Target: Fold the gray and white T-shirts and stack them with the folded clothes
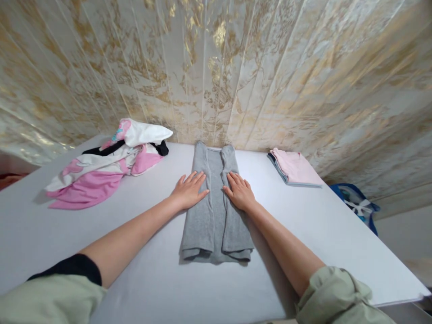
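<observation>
The white table (148, 288) carries a rumpled heap of pink, white and black clothes (101, 175) at left, a grey garment (218, 211) folded lengthwise centrally, and a neat pink-topped folded stack (295, 167) at right.

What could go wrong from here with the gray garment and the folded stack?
The left hand and right hand lie flat on the gray garment's folded-in sides; sliding them might wrinkle the fabric. Layers at its near end look uneven, so further folds could come out crooked. The folded stack sits near the white table's edge; a bump might tip it off.
</observation>
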Demonstrator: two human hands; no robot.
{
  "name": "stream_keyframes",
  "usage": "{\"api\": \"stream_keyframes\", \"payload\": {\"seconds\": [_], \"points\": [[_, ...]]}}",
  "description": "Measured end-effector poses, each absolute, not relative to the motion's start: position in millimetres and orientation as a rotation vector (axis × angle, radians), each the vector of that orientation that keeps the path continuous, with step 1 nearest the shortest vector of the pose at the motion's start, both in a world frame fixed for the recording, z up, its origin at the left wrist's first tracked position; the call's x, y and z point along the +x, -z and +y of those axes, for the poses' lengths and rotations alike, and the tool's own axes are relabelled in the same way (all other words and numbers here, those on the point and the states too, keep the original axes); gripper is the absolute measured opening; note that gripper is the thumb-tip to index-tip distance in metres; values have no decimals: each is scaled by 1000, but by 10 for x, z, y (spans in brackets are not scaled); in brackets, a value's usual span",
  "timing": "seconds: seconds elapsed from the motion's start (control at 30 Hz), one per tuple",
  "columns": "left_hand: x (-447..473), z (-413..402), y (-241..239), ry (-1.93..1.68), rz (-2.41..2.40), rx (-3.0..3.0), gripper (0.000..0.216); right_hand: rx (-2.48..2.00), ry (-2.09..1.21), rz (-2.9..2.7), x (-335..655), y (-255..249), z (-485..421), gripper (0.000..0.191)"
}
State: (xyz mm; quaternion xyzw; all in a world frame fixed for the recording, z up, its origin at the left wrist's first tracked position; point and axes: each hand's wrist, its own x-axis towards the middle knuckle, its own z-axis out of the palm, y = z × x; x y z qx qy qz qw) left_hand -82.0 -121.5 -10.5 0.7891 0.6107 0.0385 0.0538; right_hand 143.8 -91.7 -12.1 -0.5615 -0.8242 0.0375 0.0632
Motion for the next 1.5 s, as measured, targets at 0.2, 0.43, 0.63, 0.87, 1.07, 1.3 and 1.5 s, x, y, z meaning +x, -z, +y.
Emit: {"api": "stream_keyframes", "payload": {"seconds": [0.2,0.43,0.63,0.87,1.07,1.3,1.5], "points": [[-857,-843,127,-141,1863,2408,67,-1732,-112,-2436,1332,170,-593,61],[-976,-1094,-31,-425,1771,2433,54,-1488,-128,-2391,1473,-78,-811,51],[-896,-1850,-373,-487,1340,2437,21,-1243,-445,-2458,1569,-432,-1453,16],[-643,-2292,-292,-324,1254,2402,22,-1226,-770,-2522,1559,-387,-1880,10],[-576,-2319,-209,-301,1316,2505,21,-1234,-917,-2503,1638,-343,-1893,9],[-525,-2350,-233,-298,1285,2565,5,-1148,-832,-2591,1576,-447,-1991,10],[-541,-2338,-241,-295,1266,2448,15,-1139,-624,-2716,1514,-389,-2041,20]]}}
